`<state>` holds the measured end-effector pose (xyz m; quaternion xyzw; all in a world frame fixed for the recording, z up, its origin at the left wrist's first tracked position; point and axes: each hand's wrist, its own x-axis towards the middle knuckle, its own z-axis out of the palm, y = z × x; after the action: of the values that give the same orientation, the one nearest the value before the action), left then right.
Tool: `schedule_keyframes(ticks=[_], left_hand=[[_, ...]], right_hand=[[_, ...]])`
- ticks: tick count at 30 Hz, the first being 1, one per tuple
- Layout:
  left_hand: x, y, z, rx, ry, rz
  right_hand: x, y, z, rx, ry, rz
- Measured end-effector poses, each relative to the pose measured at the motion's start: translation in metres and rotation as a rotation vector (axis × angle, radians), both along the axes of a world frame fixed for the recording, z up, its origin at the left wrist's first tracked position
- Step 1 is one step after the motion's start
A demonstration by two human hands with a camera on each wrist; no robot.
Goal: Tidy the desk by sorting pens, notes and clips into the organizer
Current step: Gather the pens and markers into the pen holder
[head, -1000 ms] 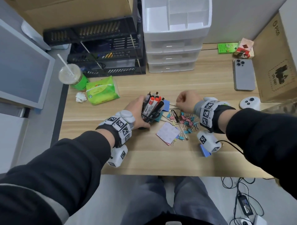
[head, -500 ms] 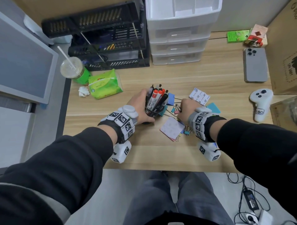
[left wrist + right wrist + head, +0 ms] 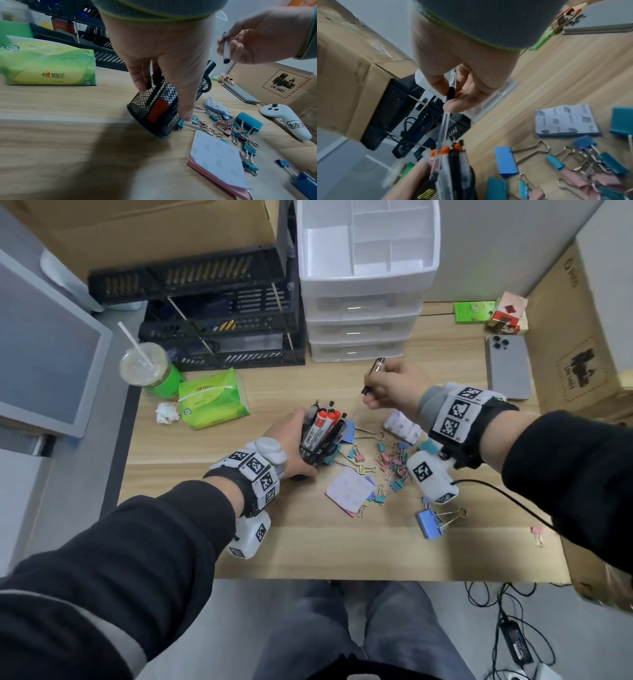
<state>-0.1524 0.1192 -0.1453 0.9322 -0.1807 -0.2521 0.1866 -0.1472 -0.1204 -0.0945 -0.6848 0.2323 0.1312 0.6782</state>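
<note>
My right hand [image 3: 394,386] pinches a clear-barrelled pen [image 3: 444,121] between thumb and fingers, held in the air above the worktop [image 3: 274,549], its far end pointing down toward the pen cup. My left hand [image 3: 291,445] wraps around that black mesh pen cup [image 3: 159,108], which stands tilted on the wood, packed with red-capped and black markers [image 3: 323,426]. Just right of the cup, colourful binder clips [image 3: 394,463] lie scattered in pink, teal and blue, with a larger blue clip [image 3: 428,523] nearer the front edge. A pad of sticky notes [image 3: 349,491] rests among them, and a second, printed pad [image 3: 402,424] lies partly under my right wrist. Behind it all, the white drawer organizer [image 3: 366,268] stands against the wall, its top compartments open to view. To the left sit a green tissue pack [image 3: 210,402] and a lidded drink cup [image 3: 145,368]; a phone [image 3: 507,364] lies at right.
</note>
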Motion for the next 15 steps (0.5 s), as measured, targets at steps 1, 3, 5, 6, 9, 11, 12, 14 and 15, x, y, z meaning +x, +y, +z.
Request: schedule_keyframes(ticks=[1,3,5,6,9,11,12,14,15], left_hand=[[0.001,-0.002,0.002,0.014,0.002,-0.004],[0.002,-0.004,0.003,0.035,0.011,-0.017],[0.002,-0.005,0.004,0.034,0.002,-0.03],[0.002,-0.005,0.005,0.031,0.0,-0.031],[0.002,-0.005,0.004,0.027,-0.009,-0.03],[0.002,-0.006,0.004,0.029,-0.019,-0.038],[0.002,-0.006,0.004,0.031,-0.023,-0.042],[0.002,-0.007,0.004,0.029,-0.025,-0.042],[0.002,-0.008,0.004,0.025,-0.026,-0.039]], right_hand=[[-0.001,0.005,0.005,0.01,-0.016,0.018],[-0.004,0.018,0.006,-0.012,-0.046,0.063],[-0.007,0.029,0.001,-0.172,-0.103,0.141],[-0.009,0.033,-0.005,-0.292,-0.139,0.192],[-0.017,0.043,-0.021,-0.481,-0.228,0.311],[-0.021,0.048,-0.028,-0.543,-0.257,0.38],[-0.022,0.049,-0.031,-0.57,-0.268,0.409],[-0.023,0.049,-0.032,-0.573,-0.28,0.437],[-0.022,0.047,-0.031,-0.546,-0.273,0.433]])
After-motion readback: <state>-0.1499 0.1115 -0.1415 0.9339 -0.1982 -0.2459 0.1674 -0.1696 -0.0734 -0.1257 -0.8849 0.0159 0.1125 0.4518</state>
